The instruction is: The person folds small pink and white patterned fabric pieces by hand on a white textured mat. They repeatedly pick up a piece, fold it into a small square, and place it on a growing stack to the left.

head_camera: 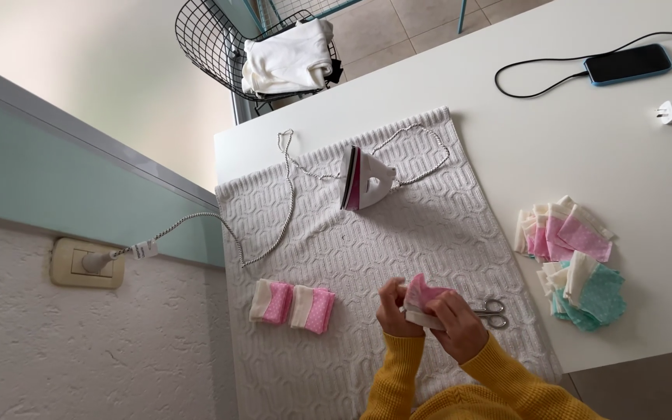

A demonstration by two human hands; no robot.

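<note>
The pink piece [423,295] pinched between the left hand [393,309] and right hand [456,325] looks like soft matt cloth, backed with white. Beneath lies a white towel [398,257], thick woven cloth with a raised, ribbed pattern (rough-looking, not shiny). The scissors [491,313] are bright metal. The iron [363,180] has a smooth, glossy plastic shell. The table [585,148] is smooth, matt white. The sleeves are knitted yellow cloth.

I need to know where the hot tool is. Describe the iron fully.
The iron is small, white-bodied with a dark pink and black band. It is propped on end rather than soleplate-down, on the white textured towel near its far edge. Its speckled braided cord loops behind it and runs off the table to a wall socket, plugged in. No hand touches it.
</note>
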